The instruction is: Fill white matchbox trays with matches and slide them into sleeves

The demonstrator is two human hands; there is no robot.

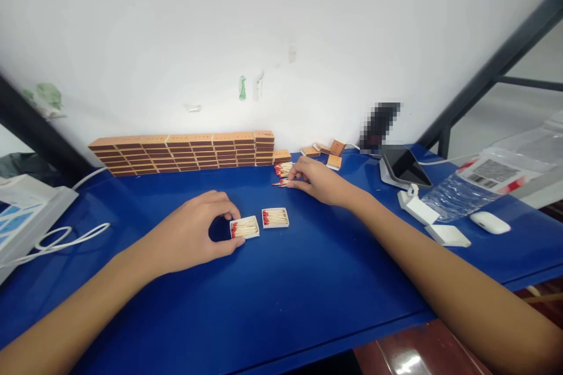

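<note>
My left hand [204, 228] grips a white matchbox tray [251, 234] by its left end, with thumb and fingers around it. Red-tipped matches lie side by side in that tray. Just to its right sits a second matchbox tray [275, 225], also with red-tipped matches in it. Farther back, my right hand [314, 179] is closed in a pinch at the edge of a loose pile of matches [284, 169]. A few matches show at its fingertips, their red heads pointing left.
A long stack of matchboxes [189, 152] stands along the wall. Several loose matchbox sleeves [334, 162] lie right of the pile. On the right are a black-screened device [407, 167], white plastic pieces [448, 235], a white case [490, 222] and a plastic bag. A white cable [83, 234] loops at left.
</note>
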